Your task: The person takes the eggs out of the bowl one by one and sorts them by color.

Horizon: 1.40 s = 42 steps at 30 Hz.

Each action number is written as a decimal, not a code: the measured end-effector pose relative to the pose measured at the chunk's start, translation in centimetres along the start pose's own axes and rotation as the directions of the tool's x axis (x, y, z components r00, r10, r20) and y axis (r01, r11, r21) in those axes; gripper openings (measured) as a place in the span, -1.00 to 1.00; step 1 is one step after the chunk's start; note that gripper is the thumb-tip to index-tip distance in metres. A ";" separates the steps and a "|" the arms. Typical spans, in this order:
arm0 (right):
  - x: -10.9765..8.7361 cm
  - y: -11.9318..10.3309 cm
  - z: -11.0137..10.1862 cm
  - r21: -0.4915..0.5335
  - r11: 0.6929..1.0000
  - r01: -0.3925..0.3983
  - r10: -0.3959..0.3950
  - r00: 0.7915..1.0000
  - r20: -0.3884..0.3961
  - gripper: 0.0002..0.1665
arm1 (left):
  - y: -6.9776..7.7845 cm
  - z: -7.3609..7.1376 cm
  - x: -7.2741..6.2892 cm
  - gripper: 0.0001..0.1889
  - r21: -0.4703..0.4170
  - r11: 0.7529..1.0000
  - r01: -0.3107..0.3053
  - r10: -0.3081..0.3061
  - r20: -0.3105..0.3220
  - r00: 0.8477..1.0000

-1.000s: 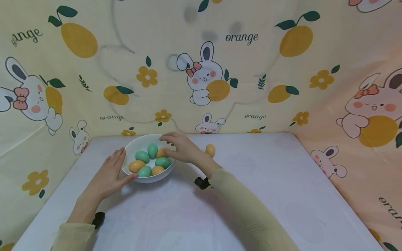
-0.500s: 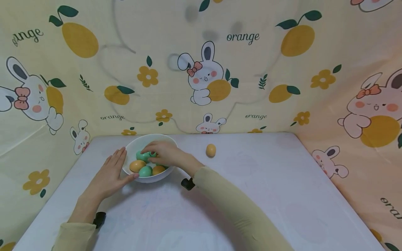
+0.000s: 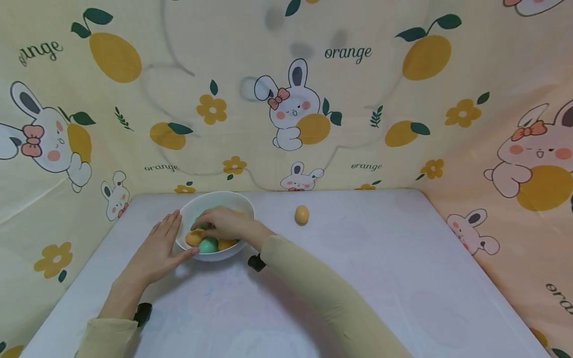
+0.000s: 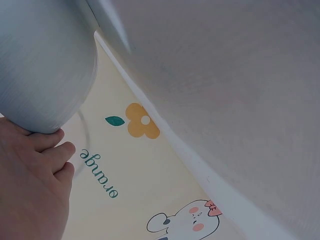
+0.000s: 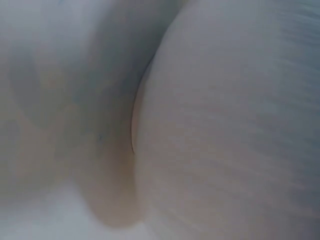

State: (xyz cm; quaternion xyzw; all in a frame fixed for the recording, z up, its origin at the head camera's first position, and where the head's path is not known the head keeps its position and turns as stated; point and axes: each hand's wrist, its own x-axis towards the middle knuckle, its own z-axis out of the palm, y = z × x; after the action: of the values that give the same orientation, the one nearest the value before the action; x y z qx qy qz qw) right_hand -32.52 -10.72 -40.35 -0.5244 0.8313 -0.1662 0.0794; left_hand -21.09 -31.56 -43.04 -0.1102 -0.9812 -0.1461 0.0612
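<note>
A white bowl (image 3: pixel 245 200) stands near the table's back edge, holding several green and yellow toy eggs. My left hand (image 3: pixel 145 253) rests against its left side, fingers straight, thumb at the front rim; in the left wrist view fingertips touch the bowl's outer wall (image 4: pixel 45 65). My right hand (image 3: pixel 224 223) reaches into the bowl from the right, fingers bent downward. Its fingertips and thumb are right at a yellow egg (image 3: pixel 193 238); I cannot tell whether they grip it. A green egg (image 3: pixel 208 245) lies in front, and the hand hides other eggs. The right wrist view is blurred.
A single yellow egg (image 3: pixel 302 215) lies on the white table (image 3: pixel 358 268) to the right of the bowl. A printed cloth (image 3: pixel 358 99) with rabbits and oranges hangs close behind the table and along both sides.
My right hand has moved left and down, from the bowl's right rim over the eggs to the yellow egg at the left. The left hand has stayed at the bowl.
</note>
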 end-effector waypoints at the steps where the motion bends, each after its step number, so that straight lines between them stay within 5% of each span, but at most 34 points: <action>1: 0.1 0.0 0.1 0.001 1.000 -0.001 0.001 1.000 0.004 -0.58 | 0.0 0.0 0.0 0.17 0.002 1.000 -0.002 0.002 -0.003 1.000; 20: 1.1 0.1 1.3 -0.110 0.991 -0.071 0.080 0.994 0.076 -0.42 | 0.0 0.0 0.0 0.17 -0.003 1.000 -0.010 0.010 -0.001 1.000; 42: 0.7 -0.3 1.3 -0.049 0.991 -0.126 0.130 0.988 0.082 -0.36 | 0.2 -0.1 0.0 0.18 -0.001 1.000 0.011 -0.011 0.013 1.000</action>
State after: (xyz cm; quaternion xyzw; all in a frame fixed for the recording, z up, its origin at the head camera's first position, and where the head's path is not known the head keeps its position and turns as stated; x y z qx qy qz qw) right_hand -32.23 -11.73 -41.44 -0.4780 0.8626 -0.1198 0.1139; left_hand -21.07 -31.43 -42.88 -0.1059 -0.9821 -0.1462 0.0538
